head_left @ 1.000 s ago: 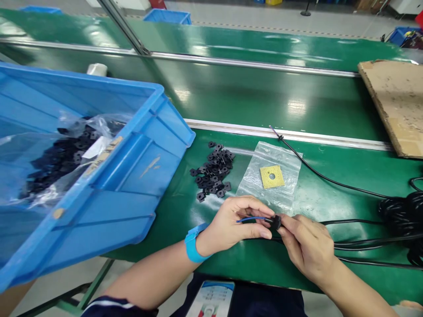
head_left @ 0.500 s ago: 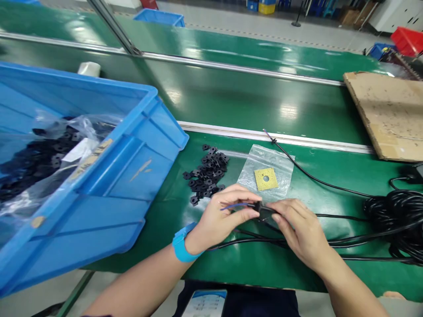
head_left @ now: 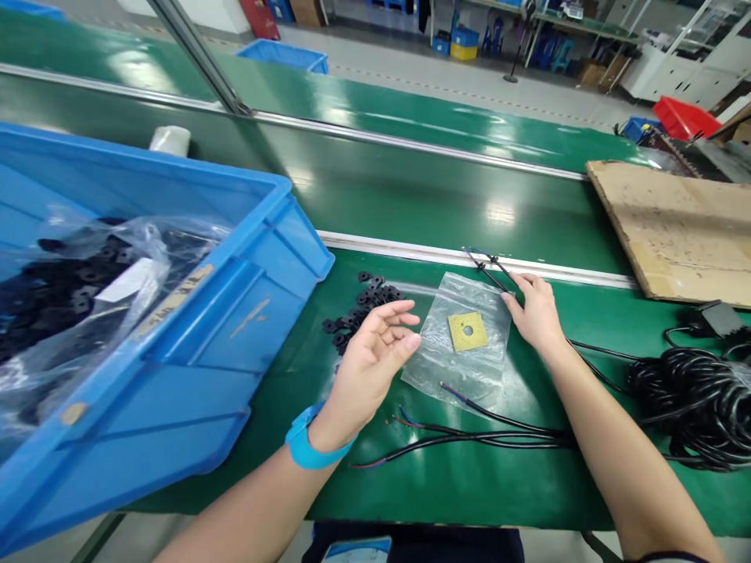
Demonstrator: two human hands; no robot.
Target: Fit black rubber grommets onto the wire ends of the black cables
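"What are your hands doing?"

"My right hand point(head_left: 540, 317) pinches a black cable point(head_left: 494, 279) between thumb and fingers, close to its wire end. A second cable end lies alongside; I cannot tell whether both are gripped. My left hand point(head_left: 367, 367) is half open, thumb apart from the curled fingers, nothing visible in it, over the near edge of a pile of small black pieces point(head_left: 375, 294)."

"Which step is in hand?"

"In my judgement, the positioning of a cable end at the rear of the work surface. Each of the two ends carries a small black piece point(head_left: 494, 259) near its wires."

"What would the next move call for?"

"By my assessment, a light release on the right, without dragging the neighbouring end. Any pick from the pile would need a fine pinch on the left."

"And the surface?"

"Green tabletop point(head_left: 469, 489), glossy. A yellow pad point(head_left: 458, 336) with a round hole lies on a clear bag point(head_left: 431, 356) between my hands. Further cables point(head_left: 493, 435) lie nearer me, wires exposed; a coil point(head_left: 686, 407) sits to the right. A blue bin point(head_left: 282, 274) stands left, cardboard point(head_left: 686, 227) at far right."

"The room?"

"Grey floor point(head_left: 375, 74), a red bin point(head_left: 686, 117) and shelving beyond."
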